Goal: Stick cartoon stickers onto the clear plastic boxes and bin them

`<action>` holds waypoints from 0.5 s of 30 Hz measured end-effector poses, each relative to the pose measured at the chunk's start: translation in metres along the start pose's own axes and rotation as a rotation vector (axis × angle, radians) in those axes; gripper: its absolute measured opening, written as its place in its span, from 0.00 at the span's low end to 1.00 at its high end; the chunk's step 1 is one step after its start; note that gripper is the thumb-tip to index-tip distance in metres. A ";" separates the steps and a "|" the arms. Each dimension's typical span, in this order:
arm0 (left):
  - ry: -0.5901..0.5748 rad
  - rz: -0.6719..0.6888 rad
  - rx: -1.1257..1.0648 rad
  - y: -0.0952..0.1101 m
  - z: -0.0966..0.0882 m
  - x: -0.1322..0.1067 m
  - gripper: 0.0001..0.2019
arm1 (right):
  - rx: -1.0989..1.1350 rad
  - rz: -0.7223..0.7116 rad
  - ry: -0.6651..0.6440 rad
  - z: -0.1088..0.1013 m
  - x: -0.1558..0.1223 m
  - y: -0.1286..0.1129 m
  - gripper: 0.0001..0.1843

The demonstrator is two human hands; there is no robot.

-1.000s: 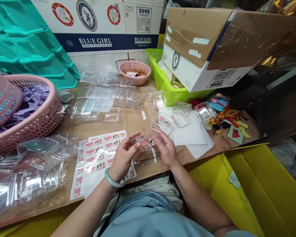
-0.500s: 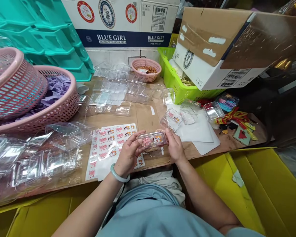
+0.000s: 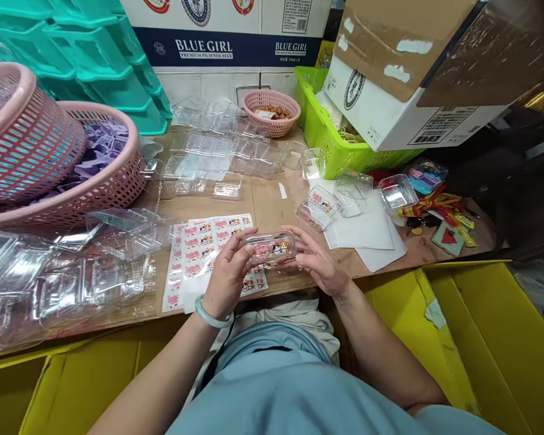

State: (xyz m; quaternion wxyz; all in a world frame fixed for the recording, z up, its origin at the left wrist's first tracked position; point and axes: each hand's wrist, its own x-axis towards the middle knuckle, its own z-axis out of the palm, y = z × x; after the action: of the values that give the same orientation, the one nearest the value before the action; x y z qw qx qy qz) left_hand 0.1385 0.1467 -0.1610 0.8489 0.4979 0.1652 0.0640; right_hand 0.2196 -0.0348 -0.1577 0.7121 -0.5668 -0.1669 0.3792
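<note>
A small clear plastic box (image 3: 270, 249) with a cat sticker and pink lettering on its top is held between both my hands, above the table's front edge. My left hand (image 3: 230, 269) grips its left end, thumb on the near side. At the right end, my right hand (image 3: 321, 266) curls round the box with its fingers behind and thumb in front. Under and left of my left hand lie sheets of cat stickers (image 3: 198, 257), partly covered by it. Another stickered clear box (image 3: 320, 206) rests on the table beyond my right hand.
Clear plastic boxes (image 3: 90, 284) crowd the left front; more (image 3: 217, 154) lie further back. Pink baskets (image 3: 104, 196) stand left, a small pink basket (image 3: 272, 128) at the back. A green basket (image 3: 340, 163) carries a carton (image 3: 372, 115). White paper (image 3: 367, 232) lies right.
My right hand's fingers have spread further behind the box's right end. The box has shifted slightly left, and the camera view has tilted down a little.
</note>
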 end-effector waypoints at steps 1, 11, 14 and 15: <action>0.001 0.009 0.010 -0.001 0.000 0.000 0.20 | -0.003 0.002 0.001 0.000 0.000 0.000 0.32; 0.046 -0.027 0.093 -0.003 -0.002 0.000 0.22 | 0.001 0.057 0.046 0.003 0.002 0.002 0.32; 0.053 -0.011 0.095 -0.002 -0.001 0.000 0.22 | 0.015 0.063 0.016 0.002 0.001 0.000 0.33; 0.049 0.000 0.101 -0.002 -0.001 0.000 0.22 | 0.018 0.063 0.012 0.002 0.001 0.000 0.33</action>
State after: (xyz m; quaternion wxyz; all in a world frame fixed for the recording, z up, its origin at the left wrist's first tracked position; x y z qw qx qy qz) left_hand 0.1381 0.1467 -0.1631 0.8185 0.5383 0.1890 0.0677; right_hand 0.2191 -0.0324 -0.1571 0.7058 -0.5678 -0.1412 0.3993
